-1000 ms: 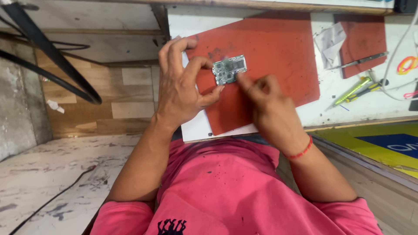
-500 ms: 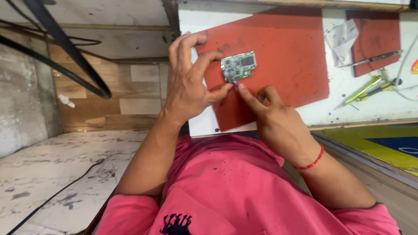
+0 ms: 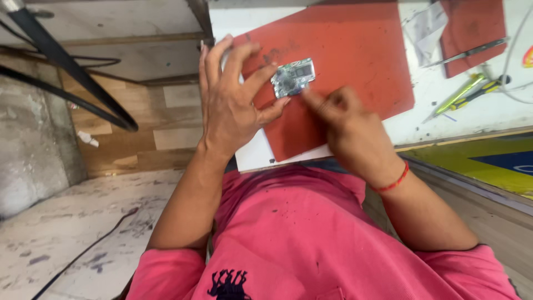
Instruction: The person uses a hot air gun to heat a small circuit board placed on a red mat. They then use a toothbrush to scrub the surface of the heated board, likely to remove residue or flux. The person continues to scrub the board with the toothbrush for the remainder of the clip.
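Looking down from the head camera, the left hand (image 3: pixel 236 105) pinches a small circuit board (image 3: pixel 293 76) between thumb and fingers, closed on its left edge, with the other fingers fanned toward twelve o'clock. The board sits low over the red mat (image 3: pixel 344 61), near the mat's centre, flat side up. At four o'clock from the board comes the right hand (image 3: pixel 347 125) — blurred, fingers curled in, fingertips touching the board's lower right corner; whether it grips anything there, I cannot tell. A red thread band (image 3: pixel 391 183) rings that wrist. Out at three o'clock on the white bench (image 3: pixel 444 89) lie tweezers (image 3: pixel 469 53) and a yellow-green screwdriver (image 3: pixel 463 94), well apart from both hands. Pink shirt (image 3: pixel 300 239) fills the bottom.
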